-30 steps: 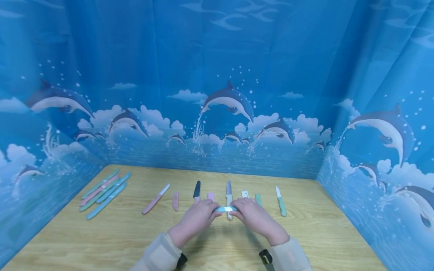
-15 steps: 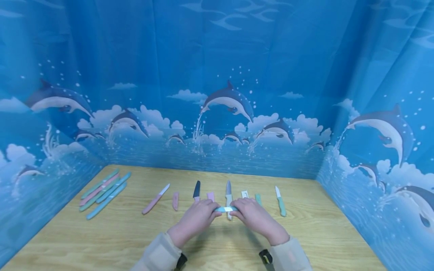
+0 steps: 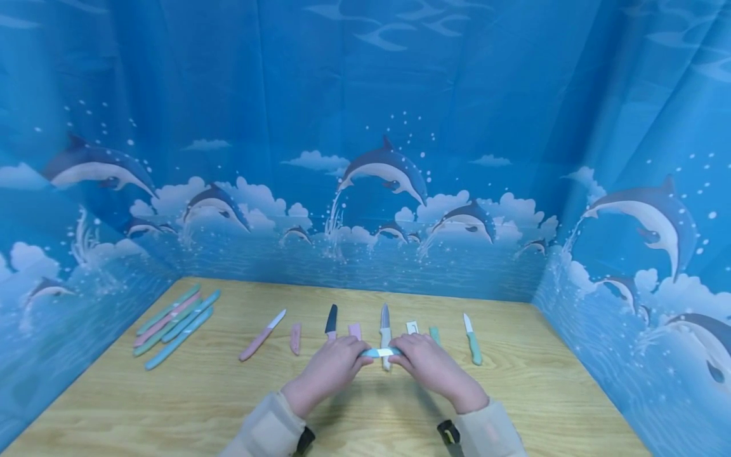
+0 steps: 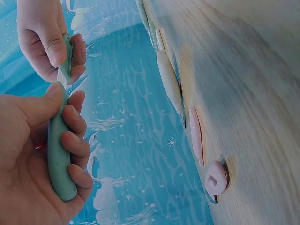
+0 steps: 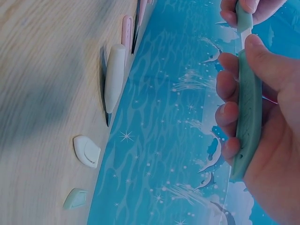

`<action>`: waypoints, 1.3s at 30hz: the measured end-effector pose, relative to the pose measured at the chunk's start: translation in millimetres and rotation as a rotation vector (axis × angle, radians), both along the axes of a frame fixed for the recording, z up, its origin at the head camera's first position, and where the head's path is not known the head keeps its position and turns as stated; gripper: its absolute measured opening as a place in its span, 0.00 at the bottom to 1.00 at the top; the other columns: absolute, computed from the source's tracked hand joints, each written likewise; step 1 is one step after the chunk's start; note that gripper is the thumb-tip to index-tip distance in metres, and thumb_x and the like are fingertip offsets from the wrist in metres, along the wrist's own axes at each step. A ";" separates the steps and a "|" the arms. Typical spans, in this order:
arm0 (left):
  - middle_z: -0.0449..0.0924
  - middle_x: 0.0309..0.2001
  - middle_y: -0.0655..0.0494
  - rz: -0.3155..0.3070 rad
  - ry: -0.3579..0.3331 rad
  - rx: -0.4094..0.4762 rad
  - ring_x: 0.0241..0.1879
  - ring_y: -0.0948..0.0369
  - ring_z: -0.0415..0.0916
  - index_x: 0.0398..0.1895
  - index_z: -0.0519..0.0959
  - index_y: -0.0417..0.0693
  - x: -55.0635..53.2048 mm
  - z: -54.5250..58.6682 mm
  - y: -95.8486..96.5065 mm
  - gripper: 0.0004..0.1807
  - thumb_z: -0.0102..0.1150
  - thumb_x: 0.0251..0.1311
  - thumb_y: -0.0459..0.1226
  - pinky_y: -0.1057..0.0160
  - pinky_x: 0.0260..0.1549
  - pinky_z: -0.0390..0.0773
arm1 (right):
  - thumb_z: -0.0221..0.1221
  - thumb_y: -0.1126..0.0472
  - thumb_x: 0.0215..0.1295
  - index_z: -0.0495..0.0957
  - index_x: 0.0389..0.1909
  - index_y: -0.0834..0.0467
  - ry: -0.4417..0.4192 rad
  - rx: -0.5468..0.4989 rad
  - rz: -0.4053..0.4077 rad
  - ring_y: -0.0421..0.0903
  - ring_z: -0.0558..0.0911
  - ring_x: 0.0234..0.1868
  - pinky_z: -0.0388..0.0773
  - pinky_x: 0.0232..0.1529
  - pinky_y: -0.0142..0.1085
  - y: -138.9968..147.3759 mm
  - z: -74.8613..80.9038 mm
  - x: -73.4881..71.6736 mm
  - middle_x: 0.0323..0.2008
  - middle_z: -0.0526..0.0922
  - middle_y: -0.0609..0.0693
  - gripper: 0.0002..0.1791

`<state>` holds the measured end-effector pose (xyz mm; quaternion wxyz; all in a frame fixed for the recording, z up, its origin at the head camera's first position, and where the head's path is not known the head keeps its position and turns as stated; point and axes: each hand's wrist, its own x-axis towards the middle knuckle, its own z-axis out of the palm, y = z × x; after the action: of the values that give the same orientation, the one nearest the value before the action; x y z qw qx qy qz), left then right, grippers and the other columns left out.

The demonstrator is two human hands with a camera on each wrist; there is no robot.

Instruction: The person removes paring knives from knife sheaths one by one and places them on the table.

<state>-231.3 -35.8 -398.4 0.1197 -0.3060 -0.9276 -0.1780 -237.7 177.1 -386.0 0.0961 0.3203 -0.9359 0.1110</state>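
Note:
A teal paring knife lies lengthwise in my left hand, whose fingers and thumb wrap around its handle. My right hand grips the matching teal sheath. Between the two hands a short stretch of pale blade shows, with the rest of it inside the sheath. Both hands are raised over the table, thumbs facing each other. Below them is a white-handled knife, its blade pointing to the back. A white sheath and a green sheath lie just behind my right hand.
On the wooden table, a pink knife, a pink sheath, a dark-bladed knife and another pink sheath lie to the left. A green knife is at right. Several slim coloured pieces are bunched far left.

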 end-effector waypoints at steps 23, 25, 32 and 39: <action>0.81 0.34 0.58 0.006 -0.019 -0.002 0.31 0.67 0.75 0.43 0.81 0.47 1.3 1.4 -0.8 0.12 0.56 0.65 0.44 0.64 0.36 0.79 | 0.58 0.51 0.67 0.81 0.42 0.53 0.011 -0.025 -0.014 0.40 0.81 0.39 0.77 0.48 0.43 3.2 1.1 -1.2 0.36 0.84 0.43 0.11; 0.81 0.34 0.59 0.007 -0.022 -0.005 0.31 0.67 0.74 0.44 0.81 0.47 1.1 1.8 -1.0 0.13 0.56 0.66 0.45 0.64 0.36 0.78 | 0.58 0.52 0.66 0.81 0.42 0.53 0.008 -0.025 -0.019 0.40 0.81 0.38 0.78 0.47 0.43 3.5 1.0 -1.7 0.35 0.84 0.43 0.10; 0.81 0.34 0.58 -0.001 -0.015 -0.005 0.31 0.67 0.74 0.44 0.82 0.46 0.2 1.1 -1.5 0.13 0.56 0.66 0.45 0.64 0.36 0.78 | 0.59 0.52 0.66 0.81 0.42 0.53 -0.007 -0.025 -0.033 0.40 0.81 0.38 0.78 0.47 0.44 4.4 0.0 -2.5 0.35 0.84 0.43 0.11; 0.81 0.34 0.58 -0.007 -0.006 0.014 0.31 0.66 0.75 0.44 0.82 0.46 -1.2 0.1 -1.3 0.12 0.58 0.65 0.43 0.64 0.35 0.79 | 0.59 0.52 0.66 0.81 0.42 0.54 -0.013 -0.025 -0.041 0.41 0.81 0.39 0.77 0.47 0.44 5.6 0.9 -3.1 0.36 0.84 0.44 0.11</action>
<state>-232.5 -37.1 -398.4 0.1183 -0.3077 -0.9257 -0.1857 -240.8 182.6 -385.1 0.0961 0.2991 -0.9414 0.1225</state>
